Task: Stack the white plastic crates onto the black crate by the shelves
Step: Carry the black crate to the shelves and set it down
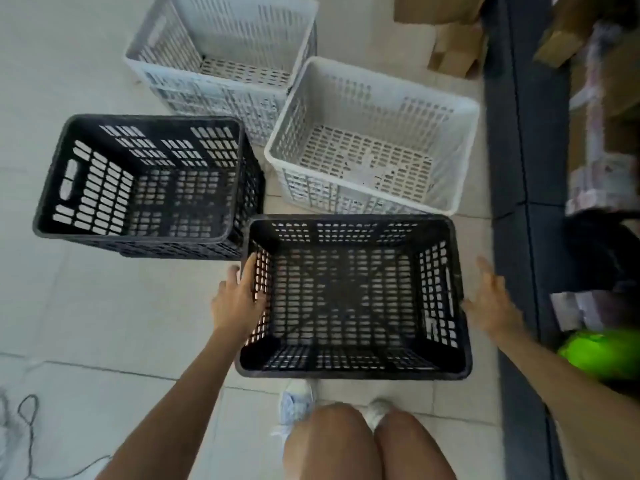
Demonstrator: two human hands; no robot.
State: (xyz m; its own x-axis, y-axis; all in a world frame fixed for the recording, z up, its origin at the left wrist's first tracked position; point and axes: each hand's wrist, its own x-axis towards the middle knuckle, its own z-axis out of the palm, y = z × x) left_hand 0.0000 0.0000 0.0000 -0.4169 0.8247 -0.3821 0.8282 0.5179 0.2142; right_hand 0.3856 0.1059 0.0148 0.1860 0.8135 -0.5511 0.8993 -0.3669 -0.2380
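A black crate (353, 370) stands empty on the floor right in front of me, beside the shelves. My left hand (239, 296) rests against its left wall, fingers spread over the rim. My right hand (491, 299) hovers open just off its right wall, holding nothing. Two empty white crates sit beyond: one (450, 109) directly behind the near black crate, the other (145, 57) farther back and left. A second black crate (52, 174) stands to the left.
Dark shelving (519, 168) runs along the right side with boxes and packets on it, and a bright green object (599, 355) low down. Cardboard boxes (453, 46) sit at the back. A cable (27, 420) lies on the tiled floor at bottom left. My knees and shoes show below.
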